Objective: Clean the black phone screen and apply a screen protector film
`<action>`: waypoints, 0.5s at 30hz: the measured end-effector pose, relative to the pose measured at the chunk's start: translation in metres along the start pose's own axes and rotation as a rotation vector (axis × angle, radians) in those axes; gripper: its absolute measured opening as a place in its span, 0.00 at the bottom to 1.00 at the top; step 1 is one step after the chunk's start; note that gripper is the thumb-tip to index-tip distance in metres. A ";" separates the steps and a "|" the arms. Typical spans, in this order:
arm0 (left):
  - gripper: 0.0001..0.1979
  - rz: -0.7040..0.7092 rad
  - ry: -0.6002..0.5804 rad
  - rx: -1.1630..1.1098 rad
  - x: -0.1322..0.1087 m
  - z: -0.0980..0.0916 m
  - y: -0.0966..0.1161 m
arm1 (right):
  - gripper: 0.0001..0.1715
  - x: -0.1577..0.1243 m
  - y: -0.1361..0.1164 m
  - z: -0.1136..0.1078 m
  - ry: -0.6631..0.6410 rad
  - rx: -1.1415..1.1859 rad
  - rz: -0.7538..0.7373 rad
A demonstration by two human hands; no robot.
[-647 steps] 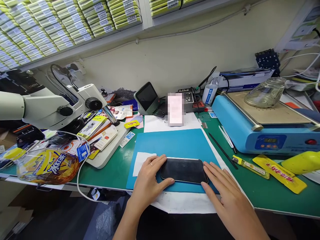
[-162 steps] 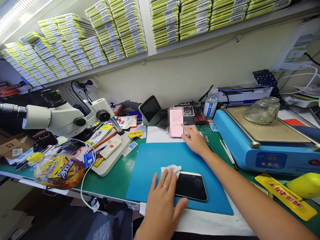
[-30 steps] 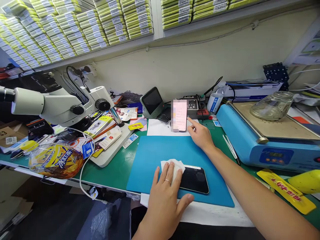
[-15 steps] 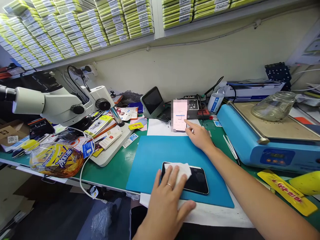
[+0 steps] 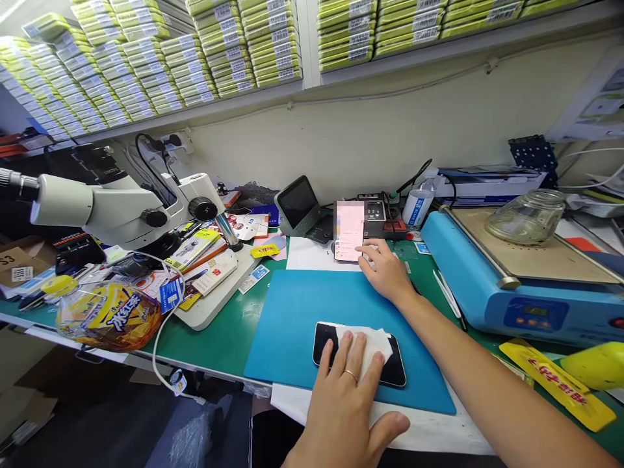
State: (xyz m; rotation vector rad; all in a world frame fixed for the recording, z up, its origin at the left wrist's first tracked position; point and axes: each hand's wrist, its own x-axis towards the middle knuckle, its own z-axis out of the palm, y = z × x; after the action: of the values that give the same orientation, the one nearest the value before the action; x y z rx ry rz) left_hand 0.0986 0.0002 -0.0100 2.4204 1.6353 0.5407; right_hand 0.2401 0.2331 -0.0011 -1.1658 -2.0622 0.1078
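Observation:
My left hand (image 5: 348,403) lies with fingers spread, pressing a white tissue (image 5: 373,348) against the dark screen of a smartphone (image 5: 397,372). That phone rests face up on a blue mat (image 5: 292,312), and the tissue and fingers hide part of its glass. Farther back, a second smartphone (image 5: 349,237) stands upright with a lit pink screen, its upper part blurred out. Beside its lower right edge, my right hand (image 5: 387,270) reaches out with loosely bent fingers apart, a fingertip at the screen. It holds nothing that I can see.
On the left stand a microscope (image 5: 127,208) and a tea bottle (image 5: 110,315) with a white cable (image 5: 158,338). A blue heating machine (image 5: 487,286) bearing a glass jar (image 5: 526,218) stands right, near tweezers (image 5: 448,292) and yellow packets (image 5: 556,383). Boxes fill the shelf (image 5: 312,81) above.
My left hand and the tissue have slid right across the lying phone. At the upright phone, my right fingertip is lower, and the screen shows different content.

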 end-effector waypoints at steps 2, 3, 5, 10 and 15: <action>0.32 -0.009 -0.008 0.029 -0.008 -0.006 -0.012 | 0.14 0.001 -0.002 0.001 0.013 0.002 -0.016; 0.32 -0.023 -0.004 0.051 -0.012 -0.009 -0.019 | 0.13 0.002 -0.003 0.001 0.013 0.002 -0.026; 0.30 -0.056 0.015 0.094 -0.019 -0.013 -0.032 | 0.12 0.005 -0.006 0.002 0.009 -0.012 -0.046; 0.29 -0.082 0.063 0.145 -0.025 -0.010 -0.043 | 0.08 0.017 -0.009 0.001 -0.001 -0.075 -0.067; 0.31 -0.059 0.103 0.153 -0.018 -0.002 -0.038 | 0.08 0.020 -0.008 -0.002 -0.016 -0.060 -0.051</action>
State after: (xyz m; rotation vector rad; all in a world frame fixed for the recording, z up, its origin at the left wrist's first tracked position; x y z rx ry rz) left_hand 0.0591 -0.0025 -0.0244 2.4786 1.8478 0.5579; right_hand 0.2299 0.2435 0.0146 -1.1516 -2.1208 0.0311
